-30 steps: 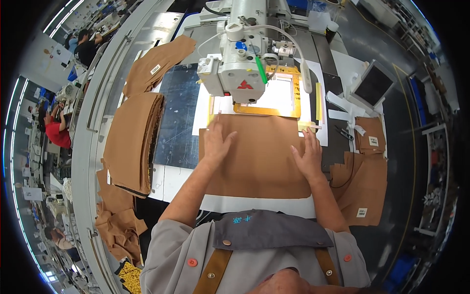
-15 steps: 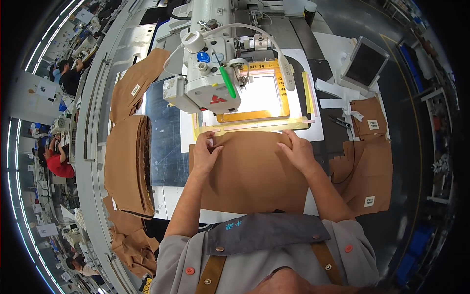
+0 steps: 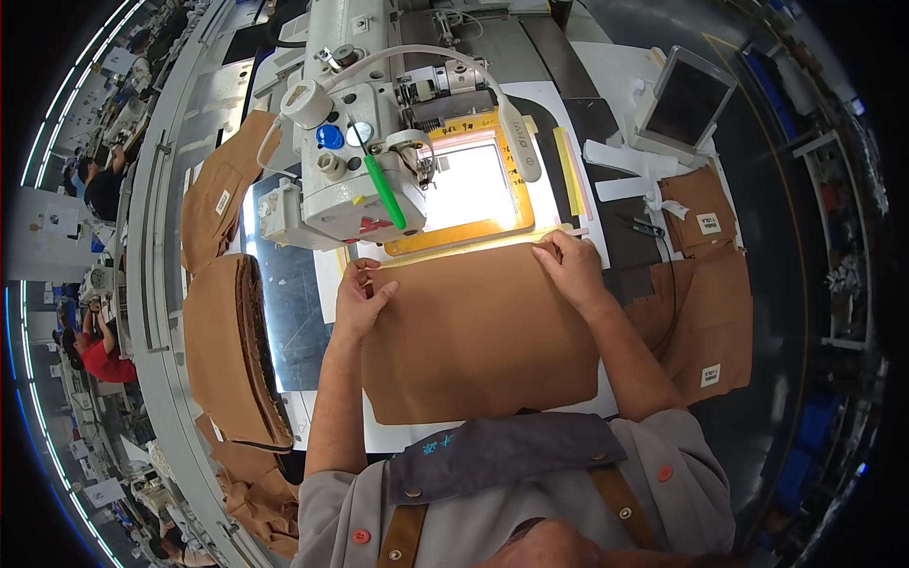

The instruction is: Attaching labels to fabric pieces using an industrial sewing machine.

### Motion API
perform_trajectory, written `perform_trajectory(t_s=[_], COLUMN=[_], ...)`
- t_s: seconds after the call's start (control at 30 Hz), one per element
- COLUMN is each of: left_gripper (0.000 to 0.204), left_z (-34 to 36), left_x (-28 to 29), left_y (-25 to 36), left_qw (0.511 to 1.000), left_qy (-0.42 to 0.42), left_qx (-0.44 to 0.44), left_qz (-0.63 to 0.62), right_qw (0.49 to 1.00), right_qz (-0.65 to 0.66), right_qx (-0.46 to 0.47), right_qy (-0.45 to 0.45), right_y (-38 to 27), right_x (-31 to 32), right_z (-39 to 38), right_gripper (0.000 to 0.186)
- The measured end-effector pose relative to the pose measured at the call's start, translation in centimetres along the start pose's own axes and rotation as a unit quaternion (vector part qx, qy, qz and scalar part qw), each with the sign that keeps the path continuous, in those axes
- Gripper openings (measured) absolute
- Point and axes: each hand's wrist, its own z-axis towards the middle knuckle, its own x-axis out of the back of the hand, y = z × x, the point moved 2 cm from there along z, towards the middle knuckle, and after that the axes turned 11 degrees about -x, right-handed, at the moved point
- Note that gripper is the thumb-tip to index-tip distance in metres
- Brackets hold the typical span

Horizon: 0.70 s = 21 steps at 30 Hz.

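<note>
A brown fabric panel [image 3: 478,341] lies before me, its near edge by my apron. My left hand [image 3: 357,305] grips its far left corner, fingers curled at the edge and the thumb on top. At the far right corner, my right hand [image 3: 573,275] pinches the edge between thumb and fingers. Just beyond that edge lies a yellow-orange clamp frame [image 3: 461,239] with a brightly lit white opening. The white sewing machine head [image 3: 355,175] stands over the frame's left side, a green-handled tool [image 3: 383,192] on its front.
A thick stack of brown panels [image 3: 220,350] sits to the left, beside a shiny metal plate [image 3: 294,327]. More brown pieces with white labels [image 3: 705,322] lie at right, near thread snips [image 3: 648,227] and a small screen [image 3: 686,99]. Other people work far left.
My hands have spread farther apart, the left one moving out to the panel's corner. The panel now looks flatter and smoother. The whole view has shifted and tilted slightly.
</note>
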Motion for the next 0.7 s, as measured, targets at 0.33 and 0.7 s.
perform_trajectory(t_s=[0.33,0.7], left_gripper=[0.018,0.033], left_z=[3.7,14.3], left_x=[0.6,4.8], left_y=[-1.9,-4.9], left_qw=[0.947,0.868], left_qy=[0.090,0.076], left_qx=[-0.048,-0.172], left_qz=[0.303,0.459], right_qw=[0.998,0.998], right_qz=[-0.046,-0.037], right_qx=[0.033,-0.043], right_qy=[0.030,-0.006], right_y=[0.3,-0.2], right_x=[-0.4,-2.0], right_z=[3.8,13.5], right_gripper=[0.013,0.018])
